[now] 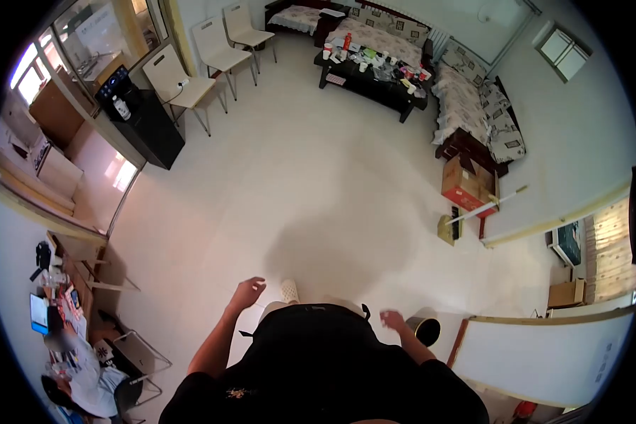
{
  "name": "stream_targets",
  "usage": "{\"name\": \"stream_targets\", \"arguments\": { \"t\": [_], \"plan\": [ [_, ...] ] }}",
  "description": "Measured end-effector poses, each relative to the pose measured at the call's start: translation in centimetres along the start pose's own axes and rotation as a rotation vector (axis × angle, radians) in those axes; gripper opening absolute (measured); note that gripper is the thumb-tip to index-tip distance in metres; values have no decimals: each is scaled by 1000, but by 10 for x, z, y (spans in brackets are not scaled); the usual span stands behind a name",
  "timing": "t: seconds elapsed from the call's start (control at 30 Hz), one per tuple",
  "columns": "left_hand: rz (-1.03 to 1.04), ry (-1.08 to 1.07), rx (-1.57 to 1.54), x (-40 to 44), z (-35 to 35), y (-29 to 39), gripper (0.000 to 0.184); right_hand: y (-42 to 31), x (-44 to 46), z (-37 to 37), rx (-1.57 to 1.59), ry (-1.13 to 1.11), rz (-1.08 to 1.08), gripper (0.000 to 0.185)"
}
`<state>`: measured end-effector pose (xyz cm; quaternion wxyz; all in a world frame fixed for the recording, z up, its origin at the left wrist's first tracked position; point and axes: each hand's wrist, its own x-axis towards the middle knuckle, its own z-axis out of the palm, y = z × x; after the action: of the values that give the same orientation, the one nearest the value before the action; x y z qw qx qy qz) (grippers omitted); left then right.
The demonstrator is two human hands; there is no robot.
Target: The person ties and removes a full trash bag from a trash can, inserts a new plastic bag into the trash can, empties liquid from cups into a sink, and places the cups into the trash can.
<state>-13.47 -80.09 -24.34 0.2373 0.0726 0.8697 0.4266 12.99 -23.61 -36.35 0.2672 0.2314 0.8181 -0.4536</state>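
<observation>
My left hand [248, 291] hangs in the air left of my body, its fingers loosely bent and a little apart, with nothing in it. My right hand [391, 320] is raised on the other side, smeared and small, so its fingers do not show clearly. I see nothing held in it. Just beyond it on the floor stands a dark round bin [426, 331] with a gold rim. One light perforated shoe [290, 291] shows on the floor in front of me, near my left hand. Neither hand touches any object.
Pale floor [261, 162] spreads ahead. At the back, a black coffee table [374, 76] is cluttered, beside sofas [466, 106]. Chairs [180, 92] and a black cabinet [148, 131] line the left. A cardboard box [470, 185] and dustpan [446, 230] stand right. A person [95, 381] sits at a desk.
</observation>
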Motion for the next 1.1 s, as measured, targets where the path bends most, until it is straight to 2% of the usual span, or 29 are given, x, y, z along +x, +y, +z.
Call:
{"name": "stream_targets", "arguments": {
  "t": [0.03, 0.07, 0.1, 0.17, 0.27, 0.37, 0.47, 0.5, 0.53, 0.57, 0.6, 0.63, 0.67, 0.7, 0.77, 0.87, 0.97, 1.03, 1.07, 1.1],
  "plan": [
    [37, 14, 22, 38, -24, 17, 30, -3, 1, 6, -4, -40, 327, 17],
    [76, 27, 48, 76, -47, 33, 30, 14, 6, 8, -323, -132, -4, 20],
    [78, 26, 62, 114, -71, 48, 30, -5, 3, 9, 10, -68, 206, 24],
    [91, 17, 70, 187, -117, 85, 30, -52, 22, 3, 69, -11, 282, 26],
    [207, 100, 38, 299, -158, 105, 29, -126, 83, -24, 70, 50, 280, 26],
    [144, 116, 89, 406, -172, 96, 26, -150, 206, -60, 288, 17, 249, 26],
    [26, 108, 34, 479, -185, 114, 24, -94, 400, -89, 755, -145, 315, 23],
    [0, 64, 102, 492, -188, 120, 25, -250, 411, -146, 286, 44, 459, 18],
    [0, 41, 167, 525, -198, 132, 26, -252, 489, -161, 365, 63, 347, 23],
    [-9, 71, 132, 553, -214, 147, 27, -308, 543, -196, -9, 99, 145, 30],
    [-34, 96, 85, 571, -227, 164, 27, -334, 612, -220, 69, 145, -36, 34],
    [-60, 123, 29, 586, -233, 175, 28, -419, 641, -262, 38, 184, -40, 37],
    [-102, 149, -19, 607, -242, 174, 28, -488, 669, -296, -17, 285, -235, 34],
    [-129, 166, -36, 630, -251, 170, 28, -558, 699, -326, 192, 262, -301, 30],
    [-165, 204, -67, 681, -273, 163, 28, -683, 745, -384, 166, 246, -403, 27],
    [-195, 250, -100, 765, -310, 145, 28, -793, 826, -431, 139, 260, -521, 27],
    [-177, 275, -81, 889, -364, 118, 28, -804, 939, -441, 114, 295, -473, 28],
    [-175, 267, -32, 951, -393, 110, 28, -805, 945, -438, 75, 236, -277, 27],
    [-179, 258, -96, 984, -420, 140, 28, -736, 989, -434, -319, 202, -307, 24],
    [-127, 250, -89, 1046, -453, 149, 28, -728, 1011, -429, -160, 132, -208, 23]
  ]
}}
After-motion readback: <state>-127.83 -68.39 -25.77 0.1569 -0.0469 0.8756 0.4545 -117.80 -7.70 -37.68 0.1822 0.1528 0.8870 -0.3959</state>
